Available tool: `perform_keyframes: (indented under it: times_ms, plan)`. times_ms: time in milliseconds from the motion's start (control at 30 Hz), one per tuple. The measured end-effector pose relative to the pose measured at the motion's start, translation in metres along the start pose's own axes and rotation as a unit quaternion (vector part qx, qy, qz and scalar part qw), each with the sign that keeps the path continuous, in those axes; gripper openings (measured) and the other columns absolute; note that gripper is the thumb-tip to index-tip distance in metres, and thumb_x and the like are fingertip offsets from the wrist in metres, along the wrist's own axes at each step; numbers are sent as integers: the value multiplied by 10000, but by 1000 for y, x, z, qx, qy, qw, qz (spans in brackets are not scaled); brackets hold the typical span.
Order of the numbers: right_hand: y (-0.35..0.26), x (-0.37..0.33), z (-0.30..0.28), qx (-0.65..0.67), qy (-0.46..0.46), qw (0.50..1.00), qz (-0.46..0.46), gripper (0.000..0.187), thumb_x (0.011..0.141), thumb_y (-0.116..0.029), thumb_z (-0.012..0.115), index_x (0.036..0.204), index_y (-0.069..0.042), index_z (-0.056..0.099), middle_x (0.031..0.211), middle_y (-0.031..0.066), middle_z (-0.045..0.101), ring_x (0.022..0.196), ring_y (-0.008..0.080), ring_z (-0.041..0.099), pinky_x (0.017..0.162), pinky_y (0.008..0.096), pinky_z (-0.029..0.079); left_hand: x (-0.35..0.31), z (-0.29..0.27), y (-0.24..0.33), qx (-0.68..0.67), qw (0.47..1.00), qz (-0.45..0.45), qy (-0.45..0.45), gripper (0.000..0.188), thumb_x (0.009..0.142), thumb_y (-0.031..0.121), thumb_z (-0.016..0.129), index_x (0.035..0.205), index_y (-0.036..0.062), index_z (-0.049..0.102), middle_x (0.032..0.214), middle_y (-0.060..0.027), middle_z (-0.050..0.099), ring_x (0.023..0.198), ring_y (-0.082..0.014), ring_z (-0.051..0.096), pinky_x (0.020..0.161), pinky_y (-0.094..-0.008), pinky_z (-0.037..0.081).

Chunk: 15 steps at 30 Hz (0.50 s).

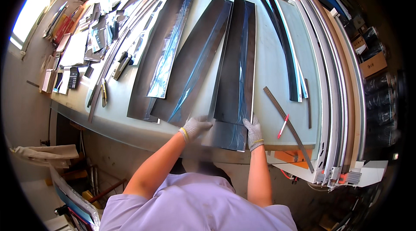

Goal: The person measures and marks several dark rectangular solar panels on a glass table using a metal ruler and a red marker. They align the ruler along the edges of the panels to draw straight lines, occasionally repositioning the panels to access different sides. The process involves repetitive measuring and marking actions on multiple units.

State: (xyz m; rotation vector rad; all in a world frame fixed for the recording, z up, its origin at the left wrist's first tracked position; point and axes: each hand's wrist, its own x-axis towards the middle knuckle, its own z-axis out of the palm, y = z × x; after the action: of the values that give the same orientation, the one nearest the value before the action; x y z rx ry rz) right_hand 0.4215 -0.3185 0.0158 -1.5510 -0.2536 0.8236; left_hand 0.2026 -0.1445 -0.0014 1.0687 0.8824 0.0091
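A long dark strip of sheet (pixel 232 71), with bluish film along it, lies lengthwise on the table in front of me, its near end over the front edge. My right hand (pixel 255 133), in a grey knitted glove, grips its right edge near that end, thumb on top. My left hand (pixel 197 128), gloved alike, is at the strip's left edge; its fingertips are smeared, so their hold is unclear. Just left lies a second dark strip (pixel 197 53) at a slant. Beyond it is a third dark strip (pixel 158 53) with shiny film.
A pale table (pixel 277 66) carries a metal ruler (pixel 281 112), a red-and-white pen (pixel 283 126) and narrow dark strips (pixel 279 36). At left lie a utility knife (pixel 104 92), a stapler-like tool (pixel 122 65), a calculator (pixel 74 77) and offcuts. A long railed machine (pixel 336 79) flanks the right side.
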Motion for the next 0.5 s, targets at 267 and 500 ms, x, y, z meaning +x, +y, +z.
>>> perform_keyframes:
  times_ms: [267,500]
  plan:
    - [47,15,-7,29,-81,994,73,306,940,-100,747,1208,42,710,1076,71,732,966,174,664,926,330,522,-28,-74,14,371,754,220,496,319,899,191,798,1177,45,747,1115,-164,739,1025,-357,713,919,-432,570]
    - [51,21,-12,94,-107,985,102,197,964,-43,728,1159,-15,724,1007,21,734,902,135,667,856,299,533,-38,-128,28,497,728,-33,472,492,879,402,801,1243,83,713,1203,-169,725,1089,-401,695,960,-487,555]
